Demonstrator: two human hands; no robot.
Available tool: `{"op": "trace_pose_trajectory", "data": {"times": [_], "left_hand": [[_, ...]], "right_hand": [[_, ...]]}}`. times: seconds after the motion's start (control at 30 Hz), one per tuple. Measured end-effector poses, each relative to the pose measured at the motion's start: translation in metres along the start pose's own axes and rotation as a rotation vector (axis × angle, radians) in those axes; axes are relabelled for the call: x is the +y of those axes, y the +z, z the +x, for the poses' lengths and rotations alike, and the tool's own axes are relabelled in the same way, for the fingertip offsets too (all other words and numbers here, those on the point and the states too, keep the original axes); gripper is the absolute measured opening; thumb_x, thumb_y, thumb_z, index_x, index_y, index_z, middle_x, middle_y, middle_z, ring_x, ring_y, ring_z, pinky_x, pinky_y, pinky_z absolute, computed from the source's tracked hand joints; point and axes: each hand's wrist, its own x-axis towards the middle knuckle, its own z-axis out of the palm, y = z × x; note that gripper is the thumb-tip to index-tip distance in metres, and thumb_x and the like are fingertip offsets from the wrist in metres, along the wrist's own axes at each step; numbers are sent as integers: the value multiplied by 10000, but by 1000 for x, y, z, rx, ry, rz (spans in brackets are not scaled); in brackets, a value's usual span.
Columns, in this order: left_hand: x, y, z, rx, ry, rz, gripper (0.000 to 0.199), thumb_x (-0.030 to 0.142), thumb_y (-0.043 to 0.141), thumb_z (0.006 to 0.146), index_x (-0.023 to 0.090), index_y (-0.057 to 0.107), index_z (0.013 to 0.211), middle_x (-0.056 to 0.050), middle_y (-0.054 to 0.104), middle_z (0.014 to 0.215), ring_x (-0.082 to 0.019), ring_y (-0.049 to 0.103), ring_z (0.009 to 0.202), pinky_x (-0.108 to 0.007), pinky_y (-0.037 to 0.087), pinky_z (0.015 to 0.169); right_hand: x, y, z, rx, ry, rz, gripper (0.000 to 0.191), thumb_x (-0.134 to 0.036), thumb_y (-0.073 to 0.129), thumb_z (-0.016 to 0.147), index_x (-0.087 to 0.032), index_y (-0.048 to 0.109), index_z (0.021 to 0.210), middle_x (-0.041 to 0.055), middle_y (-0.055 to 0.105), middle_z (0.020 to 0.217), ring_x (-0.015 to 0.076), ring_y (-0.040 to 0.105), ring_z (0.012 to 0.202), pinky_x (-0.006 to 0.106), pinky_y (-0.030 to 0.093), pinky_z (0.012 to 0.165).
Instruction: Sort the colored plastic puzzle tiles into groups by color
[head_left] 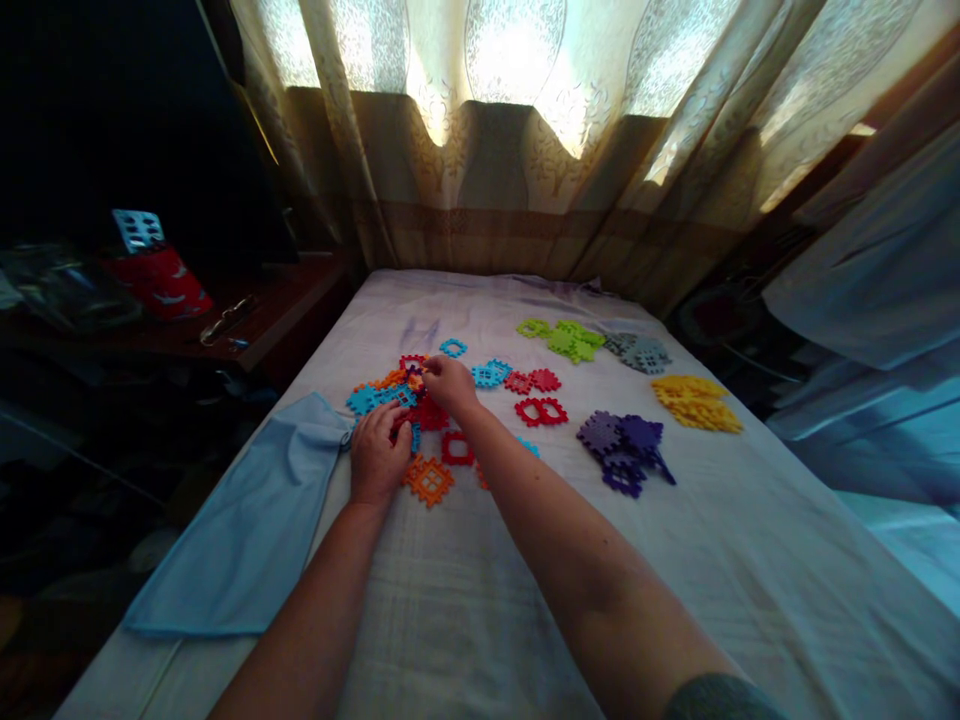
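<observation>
Head view: red double frame [542,411] near right hand [451,387] lies lengthwise left-to-right.

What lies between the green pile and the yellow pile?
The grey pile lies between the green pile and the yellow pile, as the head view shows.

On the sheet [450,600], loose pieces [433,413] lie around the left hand [377,452] and the right hand [450,385], four separate piles [694,404] are to their right, a bag [247,530] lies to their left, the curtain [487,200] hangs behind, and at left a table [277,310] carries a container [169,283].
</observation>
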Motion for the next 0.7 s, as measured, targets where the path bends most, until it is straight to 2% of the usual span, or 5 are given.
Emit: {"op": "trace_pose_trajectory", "data": {"times": [0.2, 0.33, 0.47, 0.57, 0.7], "left_hand": [[-1, -2, 2, -42, -15, 15, 276, 317, 473, 867, 204, 693, 991, -89, 697, 1176, -249, 620, 1118, -430, 453, 1034], [-2, -1, 3, -41, -3, 29, 293, 333, 457, 868, 200, 693, 982, -97, 697, 1172, -256, 619, 1121, -437, 454, 1033], [-2, -1, 3, -41, 10, 55, 295, 336, 454, 859, 200, 692, 969, -96, 698, 1175, -254, 624, 1115, -429, 454, 1033], [-2, -2, 4, -51, 21, 70, 307, 347, 443, 860, 198, 692, 961, -98, 699, 1176, -256, 627, 1111, -426, 459, 1025], [-4, -2, 4, -55, 26, 78, 313, 362, 443, 855, 205, 691, 961, -94, 695, 1187, -257, 625, 1113, -434, 456, 1025]], "right_hand": [[45, -47, -12, 308, -110, 260, 251, -190, 535, 821, -211, 727, 982, 28, 727, 920, 170, 656, 838, 301, 514, 819], [108, -106, -52, 591, -255, 83, 189, -219, 536, 836, -200, 715, 895, 71, 692, 918, 192, 633, 849, 321, 516, 813], [170, -154, -96, 836, -265, -193, 178, -228, 523, 861, -201, 698, 841, 84, 679, 883, 222, 617, 864, 366, 501, 839], [203, -168, -123, 798, -286, -338, 189, -227, 518, 879, -193, 703, 860, 86, 679, 880, 223, 608, 846, 363, 497, 826], [224, -163, -151, 655, -293, -428, 227, -275, 500, 914, -190, 711, 913, 96, 685, 925, 222, 607, 874, 349, 494, 834]]}}
